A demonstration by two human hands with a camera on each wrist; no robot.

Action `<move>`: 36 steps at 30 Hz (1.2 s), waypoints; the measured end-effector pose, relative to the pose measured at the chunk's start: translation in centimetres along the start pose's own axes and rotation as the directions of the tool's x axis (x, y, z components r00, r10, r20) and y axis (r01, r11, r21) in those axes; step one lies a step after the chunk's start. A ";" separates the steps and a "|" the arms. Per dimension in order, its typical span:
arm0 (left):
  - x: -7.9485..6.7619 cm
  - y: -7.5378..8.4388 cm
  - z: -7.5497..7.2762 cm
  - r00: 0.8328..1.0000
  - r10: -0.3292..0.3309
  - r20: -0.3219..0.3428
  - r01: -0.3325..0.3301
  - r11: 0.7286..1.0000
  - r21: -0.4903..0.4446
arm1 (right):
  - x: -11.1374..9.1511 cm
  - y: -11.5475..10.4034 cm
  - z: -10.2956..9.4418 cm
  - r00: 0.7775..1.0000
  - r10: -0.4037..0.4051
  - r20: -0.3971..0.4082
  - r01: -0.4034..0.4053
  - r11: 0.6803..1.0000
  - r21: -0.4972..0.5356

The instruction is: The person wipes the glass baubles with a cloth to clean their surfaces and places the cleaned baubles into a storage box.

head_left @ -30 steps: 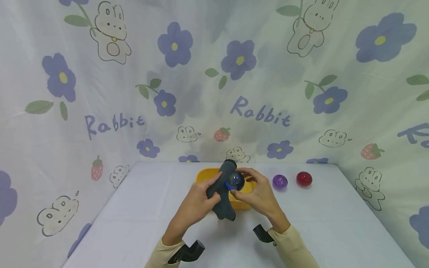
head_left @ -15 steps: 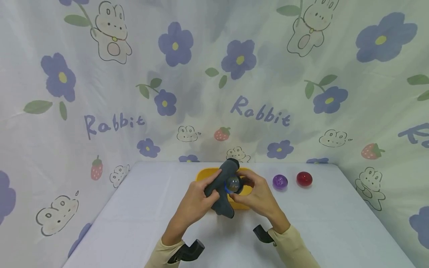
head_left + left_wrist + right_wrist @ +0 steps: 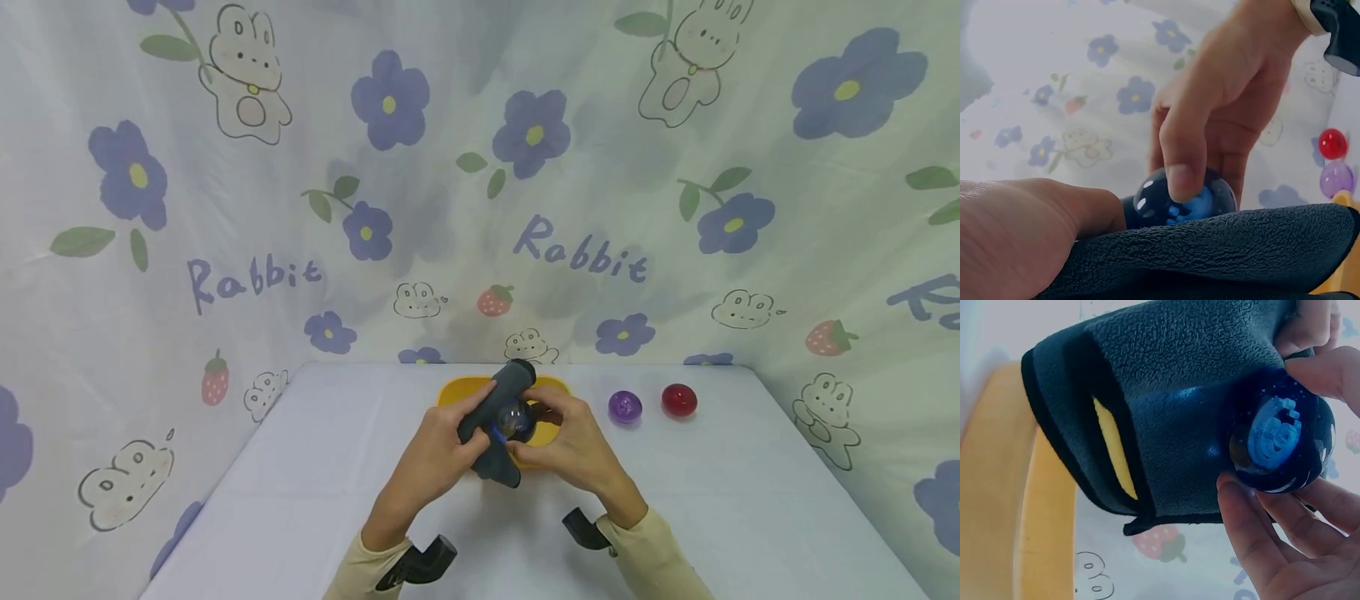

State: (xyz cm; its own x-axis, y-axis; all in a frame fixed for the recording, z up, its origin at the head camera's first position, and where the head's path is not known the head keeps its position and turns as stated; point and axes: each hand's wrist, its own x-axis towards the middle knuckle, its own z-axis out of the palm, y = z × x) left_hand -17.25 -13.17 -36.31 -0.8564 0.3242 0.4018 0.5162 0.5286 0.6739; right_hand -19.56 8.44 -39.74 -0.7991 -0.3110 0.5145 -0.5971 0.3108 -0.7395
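Note:
A dark grey fleecy cloth (image 3: 512, 385) with black edging is gripped by my left hand (image 3: 431, 450), thumb on the near side. My right hand (image 3: 581, 437) holds a clear, blue-tinted glass ball (image 3: 1275, 434) between thumb and fingers. Inside the ball a pale blue swirl pattern shows in the right wrist view. The ball lies against the cloth's face, above the yellow bin (image 3: 459, 387). In the left wrist view the cloth's fold (image 3: 1260, 240) hides the lower part of the ball.
On the white table (image 3: 750, 492), a purple ball (image 3: 625, 407) and a red ball (image 3: 678, 401) lie to the right of the bin. A white curtain (image 3: 450, 183) with flowers and rabbits hangs behind the table. Each wrist wears a black camera mount (image 3: 423, 562).
The ball has turned in my right fingers and shifted slightly left and down against the cloth. The cloth has tilted a little; my left hand keeps its grip.

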 end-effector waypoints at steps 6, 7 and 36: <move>-0.1 -0.3 0.1 0.999 0.002 0.032 -0.003 0.999 0.041 | 0.0 -0.3 0.2 1.000 0.015 -0.004 -0.015 0.999 0.036; -0.1 -0.4 0.1 0.999 -0.001 0.037 0.000 0.999 0.044 | 0.0 -0.3 0.2 1.000 0.019 -0.008 -0.018 0.999 0.042; -0.2 0.3 -0.5 0.992 -0.057 0.116 0.059 0.998 -0.016 | 0.1 0.4 -0.1 0.990 0.031 -0.139 -0.012 0.991 0.134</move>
State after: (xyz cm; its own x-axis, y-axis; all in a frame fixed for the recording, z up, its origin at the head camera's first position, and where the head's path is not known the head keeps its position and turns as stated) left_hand -16.93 -13.46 -35.90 -0.8780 0.3822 0.2883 0.4645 0.5343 0.7063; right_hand -19.85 8.65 -39.92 -0.8193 -0.1729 0.5466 -0.5723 0.1913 -0.7974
